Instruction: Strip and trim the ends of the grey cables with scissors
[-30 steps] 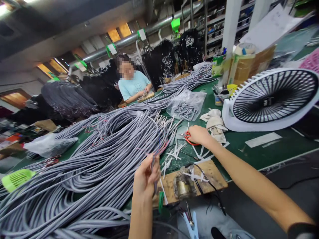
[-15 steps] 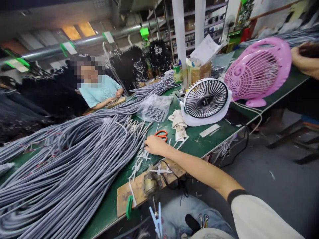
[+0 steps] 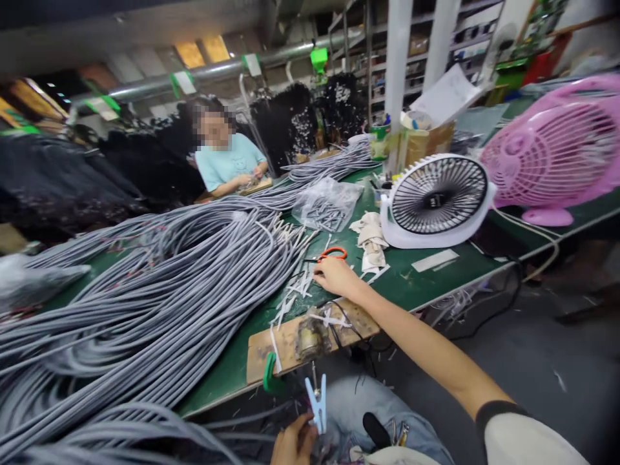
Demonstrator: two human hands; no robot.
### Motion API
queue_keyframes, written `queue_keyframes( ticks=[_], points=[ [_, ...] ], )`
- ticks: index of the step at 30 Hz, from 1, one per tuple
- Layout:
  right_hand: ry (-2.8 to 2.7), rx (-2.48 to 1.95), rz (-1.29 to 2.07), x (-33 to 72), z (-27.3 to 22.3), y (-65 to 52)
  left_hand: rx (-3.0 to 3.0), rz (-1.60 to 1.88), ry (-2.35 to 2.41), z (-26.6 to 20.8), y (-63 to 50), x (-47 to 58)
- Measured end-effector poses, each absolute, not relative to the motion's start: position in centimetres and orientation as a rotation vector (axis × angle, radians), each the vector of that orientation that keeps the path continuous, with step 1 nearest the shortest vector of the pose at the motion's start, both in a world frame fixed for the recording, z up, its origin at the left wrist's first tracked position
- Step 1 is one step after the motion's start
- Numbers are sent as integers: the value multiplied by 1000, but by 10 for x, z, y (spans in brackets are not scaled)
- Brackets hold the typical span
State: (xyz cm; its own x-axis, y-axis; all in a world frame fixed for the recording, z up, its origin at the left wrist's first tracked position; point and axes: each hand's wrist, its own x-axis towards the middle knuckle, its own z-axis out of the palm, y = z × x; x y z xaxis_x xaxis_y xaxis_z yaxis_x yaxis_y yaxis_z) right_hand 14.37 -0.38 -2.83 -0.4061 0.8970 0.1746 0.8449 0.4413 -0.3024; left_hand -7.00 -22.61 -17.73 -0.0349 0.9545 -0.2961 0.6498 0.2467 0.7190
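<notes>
My right hand (image 3: 335, 276) reaches over the bench with its fingers curled down at loose white strips (image 3: 296, 290). Just beyond it lie scissors (image 3: 334, 253) with orange handles. Whatever the fingertips pinch is hidden. My left hand (image 3: 293, 444) is at the bottom edge, fingers bent beside a light-blue clothespin (image 3: 317, 403). The fingers come up to the clothespin's lower end; what they hold, if anything, does not show clearly. The clothespin sits at the end of a shaft from a small motor (image 3: 310, 339), mounted on a wooden board (image 3: 264, 352).
A large bundle of grey cables (image 3: 184, 284) covers the left of the green bench (image 3: 402, 281). Beyond are a plastic bag (image 3: 327, 203), a crumpled cloth (image 3: 371, 239), a white fan (image 3: 436, 203) and a pink fan (image 3: 552, 148). A green clamp (image 3: 271, 373) grips the board. A co-worker sits opposite.
The view has swung left, so things appear further right. My left hand has come into view by the clothespin, along with grey cables at the bottom. My right hand stays near the scissors and strips.
</notes>
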Motion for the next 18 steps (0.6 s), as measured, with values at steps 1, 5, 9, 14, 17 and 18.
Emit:
queue_keyframes(
  ticks=[1, 5, 9, 14, 17, 18],
  points=[
    [-2383, -1484, 243, 144, -28, -4, 1488, 547, 1788, -180, -227, -70],
    [-2333, -1507, 240, 149, -26, -1, 1393, 688, 1729, -169, -228, -72],
    [-2346, -1489, 269, 154, -29, -1, 1350, 764, 1682, -134, -228, -81],
    [-2460, -1364, 315, 151, -36, -6, 1437, 958, 1745, -83, -225, -99],
    [-2496, -1330, 293, 148, -40, -12, 1674, 1110, 1917, -59, -204, -117],
    [-2506, -1321, 288, 146, -40, -14, 1825, 1174, 1984, -54, -193, -124]
  ],
)
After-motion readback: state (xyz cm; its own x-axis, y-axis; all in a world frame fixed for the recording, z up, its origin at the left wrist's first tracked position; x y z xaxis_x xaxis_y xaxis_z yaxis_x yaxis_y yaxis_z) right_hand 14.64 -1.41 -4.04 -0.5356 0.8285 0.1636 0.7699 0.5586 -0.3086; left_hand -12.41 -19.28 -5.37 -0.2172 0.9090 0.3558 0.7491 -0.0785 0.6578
